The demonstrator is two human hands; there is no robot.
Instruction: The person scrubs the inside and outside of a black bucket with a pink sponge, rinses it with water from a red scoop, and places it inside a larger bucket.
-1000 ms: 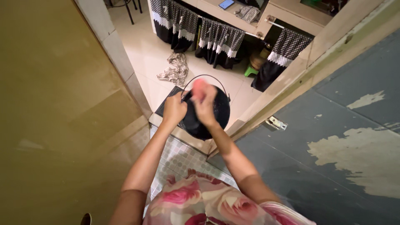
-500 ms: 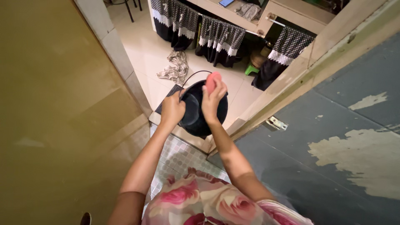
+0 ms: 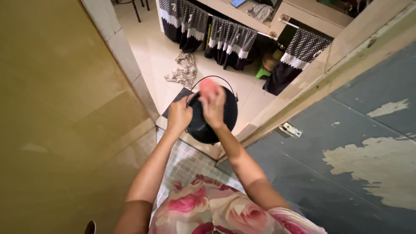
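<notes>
Doorway: pale tiled floor beyond, crumpled rag lying on it, dotted curtains under a counter; I spot no packages or labels.
Pot: I hold a black pot tilted over the threshold, its wire handle arcing away from me.
Left hand: fingers clamped on the pot's near-left rim.
Right hand: nearer the pot's middle, fingers pressed around a pink sponge against it.
</notes>
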